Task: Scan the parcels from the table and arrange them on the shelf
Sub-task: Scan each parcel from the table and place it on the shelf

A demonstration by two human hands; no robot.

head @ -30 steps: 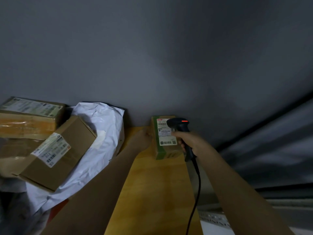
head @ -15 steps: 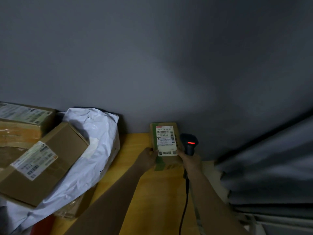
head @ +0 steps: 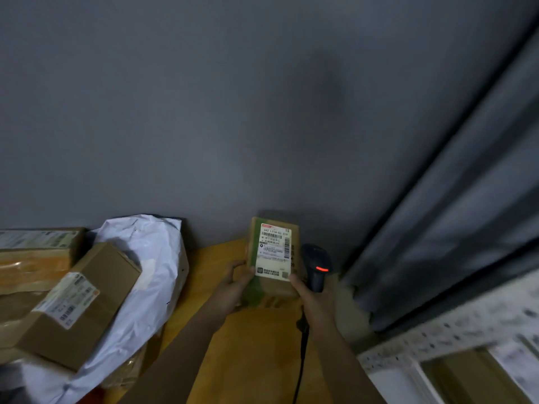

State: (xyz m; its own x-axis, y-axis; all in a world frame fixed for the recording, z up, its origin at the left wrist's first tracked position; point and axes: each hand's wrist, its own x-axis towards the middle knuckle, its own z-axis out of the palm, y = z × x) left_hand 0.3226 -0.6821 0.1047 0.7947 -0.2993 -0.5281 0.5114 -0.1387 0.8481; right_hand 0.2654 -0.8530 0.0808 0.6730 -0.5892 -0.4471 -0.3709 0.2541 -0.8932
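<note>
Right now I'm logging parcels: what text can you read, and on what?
"042 L714-00 015": top line on the small parcel's label, roughly; the digits are blurred.
Barcodes and smaller print below: too blurred.
Label on the tilted cardboard box: unreadable.
Label on the back box: unreadable.

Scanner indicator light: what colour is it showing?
Red, a small glowing bar on the black scanner, clearest in the head view.

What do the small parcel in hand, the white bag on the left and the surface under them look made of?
Small parcel: brown cardboard, matte, with a paper label and green tape. White bag: thin plastic film by its wrinkles and slight sheen. Surface: looks like smooth yellowish wood or laminate; no grain resolves.
</note>
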